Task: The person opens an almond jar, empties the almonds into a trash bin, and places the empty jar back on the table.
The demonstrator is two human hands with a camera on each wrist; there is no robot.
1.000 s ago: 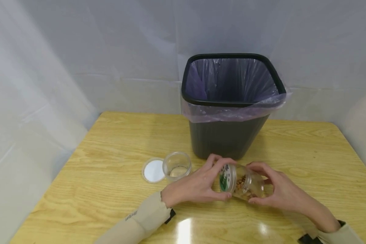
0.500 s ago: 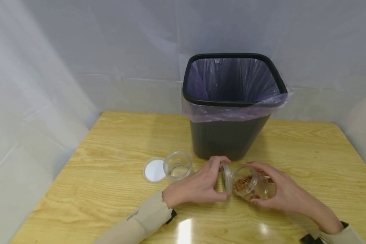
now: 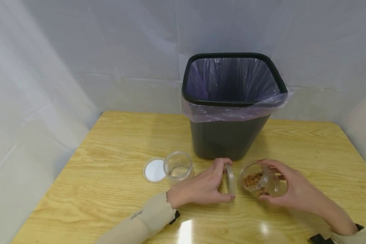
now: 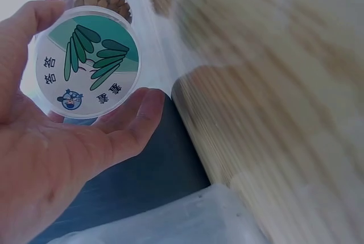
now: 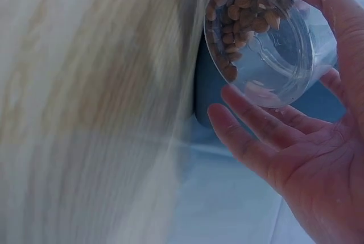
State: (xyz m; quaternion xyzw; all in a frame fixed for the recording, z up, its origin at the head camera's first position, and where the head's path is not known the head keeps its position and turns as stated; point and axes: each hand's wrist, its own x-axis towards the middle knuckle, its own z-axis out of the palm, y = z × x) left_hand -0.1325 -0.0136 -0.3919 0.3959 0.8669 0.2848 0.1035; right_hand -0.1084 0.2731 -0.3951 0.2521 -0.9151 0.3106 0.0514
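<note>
In the head view, my left hand pinches a round lid by its edge, standing it nearly on end. The left wrist view shows green leaves and characters printed on its white face. To the right, my right hand grips a clear plastic jar, tilted with its mouth toward the lid. Brown almonds lie along one side inside the jar in the right wrist view. A small gap separates lid and jar.
A black trash bin with a purple liner stands behind my hands. Left of them are an open clear jar and a white round lid on the wooden table. A pale sheet hangs behind.
The lid has come off the almond jar. My right hand has shifted right with the jar, widening the gap, while my left hand keeps the lid and has moved slightly right.
</note>
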